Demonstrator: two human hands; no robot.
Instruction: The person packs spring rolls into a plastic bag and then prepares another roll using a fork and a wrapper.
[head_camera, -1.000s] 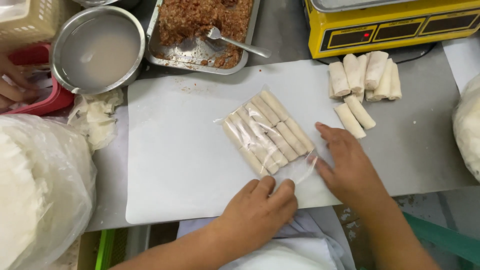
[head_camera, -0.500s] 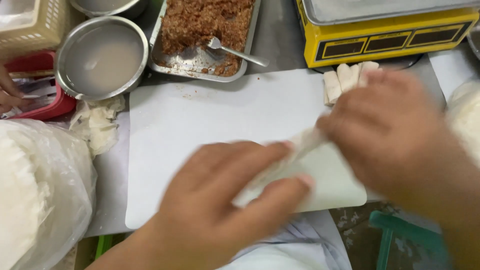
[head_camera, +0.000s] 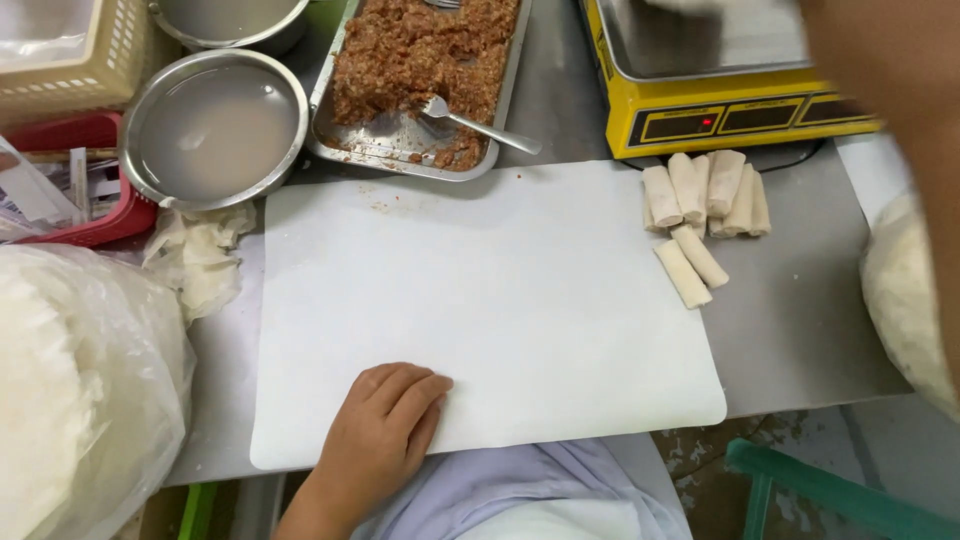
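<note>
Resting flat, fingers loosely spread and holding nothing, the left hand (head_camera: 385, 420) presses the near edge of the white mat (head_camera: 500, 300), at about seven o'clock on it. The right arm (head_camera: 900, 120) reaches toward the yellow scale (head_camera: 720, 80) at one o'clock; its hand is out of view, so I cannot tell its grip. Judging by this, weighing seems in hand. Pale, smooth, cylindrical rolls (head_camera: 705, 215) lie at two o'clock. Crumbly brown filling sits in a metal tray (head_camera: 330, 120) at twelve, beside a steel bowl (head_camera: 215, 125) of cloudy liquid.
</note>
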